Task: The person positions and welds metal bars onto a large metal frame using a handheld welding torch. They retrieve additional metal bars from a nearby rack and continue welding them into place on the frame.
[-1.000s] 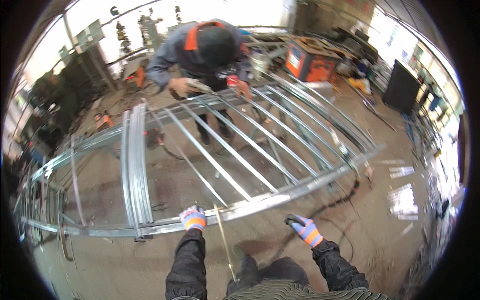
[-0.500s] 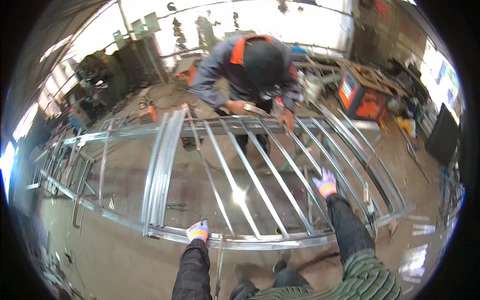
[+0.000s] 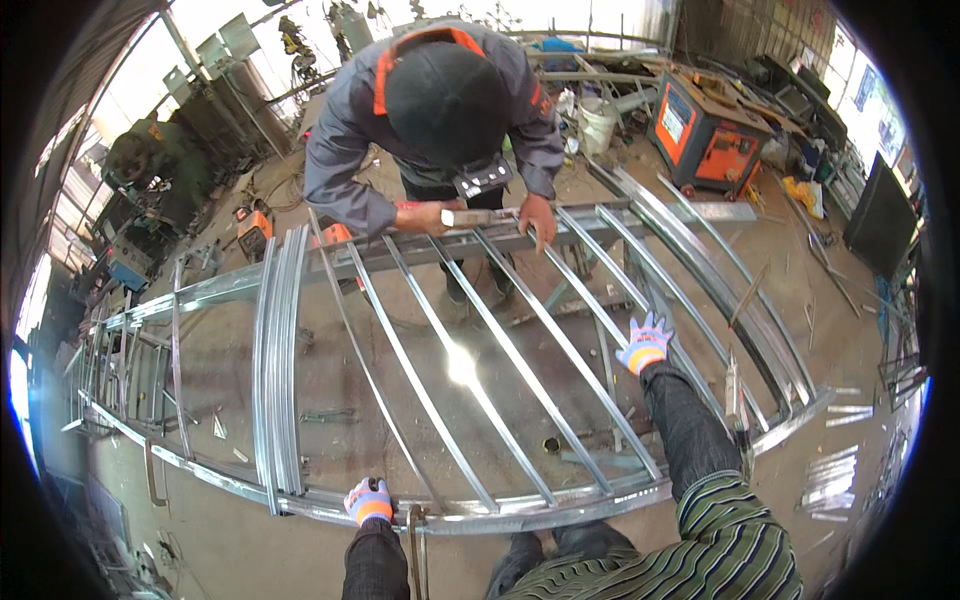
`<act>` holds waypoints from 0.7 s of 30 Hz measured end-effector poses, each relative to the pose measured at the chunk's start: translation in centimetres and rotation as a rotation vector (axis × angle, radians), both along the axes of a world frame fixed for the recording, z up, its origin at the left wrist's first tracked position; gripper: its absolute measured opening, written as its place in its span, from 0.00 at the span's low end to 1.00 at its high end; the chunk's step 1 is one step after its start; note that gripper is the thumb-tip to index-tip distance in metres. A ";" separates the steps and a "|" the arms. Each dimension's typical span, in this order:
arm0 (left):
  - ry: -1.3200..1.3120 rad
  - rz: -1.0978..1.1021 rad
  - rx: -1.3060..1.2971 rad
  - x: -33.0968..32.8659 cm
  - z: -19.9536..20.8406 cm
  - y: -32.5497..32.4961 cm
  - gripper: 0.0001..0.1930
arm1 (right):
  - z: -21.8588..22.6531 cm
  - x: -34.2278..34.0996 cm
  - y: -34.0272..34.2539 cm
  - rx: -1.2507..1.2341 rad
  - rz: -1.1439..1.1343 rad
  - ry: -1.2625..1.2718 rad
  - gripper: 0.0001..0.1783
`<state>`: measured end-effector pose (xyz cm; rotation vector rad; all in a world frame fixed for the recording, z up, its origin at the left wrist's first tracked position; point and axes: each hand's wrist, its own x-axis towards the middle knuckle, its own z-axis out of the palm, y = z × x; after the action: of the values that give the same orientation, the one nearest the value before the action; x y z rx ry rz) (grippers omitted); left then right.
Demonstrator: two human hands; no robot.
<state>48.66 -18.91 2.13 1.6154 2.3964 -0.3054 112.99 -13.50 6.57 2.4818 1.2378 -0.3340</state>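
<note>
At 7 o'clock, the left hand, grip unclear, meets a probably stiff, heavy rail, graspable there; at 3, the right hand splays.

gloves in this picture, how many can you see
2: one on the left hand, at the near rail; one on the right hand, spread over the slanting bars. More could be hidden.

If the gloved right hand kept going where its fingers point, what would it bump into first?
The right hand would probably meet the slanted metal bar just ahead; depth is unclear, so they may already touch.
</note>
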 end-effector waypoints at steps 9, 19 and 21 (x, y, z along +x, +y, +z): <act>0.010 -0.035 0.216 -3.4 -1.7 0.8 0.26 | -1.1 0.2 0.1 0.000 0.031 -0.034 0.45; -0.104 0.030 0.277 -3.2 -2.6 0.1 0.20 | -3.3 1.4 3.8 -0.323 -0.132 -0.124 0.49; -0.079 0.030 0.192 -3.1 -2.2 0.3 0.18 | -3.4 2.2 4.9 -0.405 -0.119 -0.127 0.54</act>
<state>45.60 -18.59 -0.09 1.6347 2.4507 -0.0062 115.23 -8.62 3.12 2.1916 0.8738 -0.4058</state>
